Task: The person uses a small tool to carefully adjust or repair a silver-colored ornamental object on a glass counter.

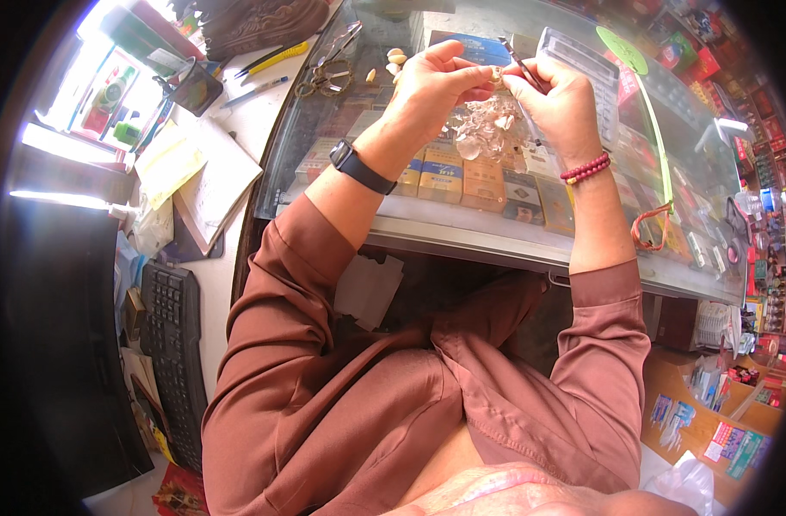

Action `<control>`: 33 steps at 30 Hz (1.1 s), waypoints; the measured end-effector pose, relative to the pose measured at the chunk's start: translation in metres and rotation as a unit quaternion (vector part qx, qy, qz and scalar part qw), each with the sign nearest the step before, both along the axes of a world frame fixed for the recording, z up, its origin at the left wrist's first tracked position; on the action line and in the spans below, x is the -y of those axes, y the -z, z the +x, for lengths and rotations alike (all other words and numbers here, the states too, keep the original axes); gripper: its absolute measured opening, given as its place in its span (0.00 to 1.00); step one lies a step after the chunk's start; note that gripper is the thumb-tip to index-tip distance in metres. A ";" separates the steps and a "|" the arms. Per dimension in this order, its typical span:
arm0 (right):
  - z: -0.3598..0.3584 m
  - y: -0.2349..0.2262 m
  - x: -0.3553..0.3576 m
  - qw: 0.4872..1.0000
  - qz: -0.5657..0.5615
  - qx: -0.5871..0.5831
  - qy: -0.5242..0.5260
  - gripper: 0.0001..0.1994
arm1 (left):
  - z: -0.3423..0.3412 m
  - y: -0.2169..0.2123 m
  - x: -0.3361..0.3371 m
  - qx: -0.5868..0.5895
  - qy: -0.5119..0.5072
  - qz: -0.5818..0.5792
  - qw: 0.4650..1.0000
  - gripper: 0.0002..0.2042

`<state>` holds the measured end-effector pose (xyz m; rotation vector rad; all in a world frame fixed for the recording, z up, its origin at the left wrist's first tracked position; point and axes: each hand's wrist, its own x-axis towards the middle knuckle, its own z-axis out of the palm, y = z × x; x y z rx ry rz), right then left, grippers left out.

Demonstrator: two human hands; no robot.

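Note:
Over the glass counter (393,209), my left hand (431,86) pinches a small pale piece (497,74), perhaps a garlic clove, between thumb and fingertips. My right hand (560,107) meets it there, closed round a slim dark tool (515,57) whose kind I cannot make out. Its thumb and fingertip touch or nearly touch the same piece. Beneath both hands lies a loose heap of thin, whitish-pink papery skins (487,129), like garlic peel. Several smooth cream-coloured cloves (396,58) rest on the glass beyond my left wrist. A pair of scissors (328,77) lies left of them.
Boxed packets (442,176) show under the glass. A green fly swatter (622,52) lies along the right side. On the white desk to the left are a yellow cutter knife (281,58), an open notebook (216,185), a black pen holder (193,86) and a black keyboard (173,327).

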<state>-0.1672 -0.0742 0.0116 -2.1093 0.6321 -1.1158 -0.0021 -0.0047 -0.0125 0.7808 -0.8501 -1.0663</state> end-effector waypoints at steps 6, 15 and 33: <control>0.000 -0.007 -0.005 0.993 -0.104 -0.057 0.011 0.06 | 0.001 -0.001 0.001 0.030 -0.013 0.012 0.999 0.04; 0.000 -0.012 -0.010 0.983 -0.165 -0.073 -0.013 0.05 | 0.000 -0.003 -0.002 0.041 -0.005 0.026 0.999 0.06; -0.005 -0.003 0.007 0.997 -0.039 -0.005 0.067 0.06 | -0.005 -0.016 -0.009 -0.091 0.033 0.052 0.994 0.30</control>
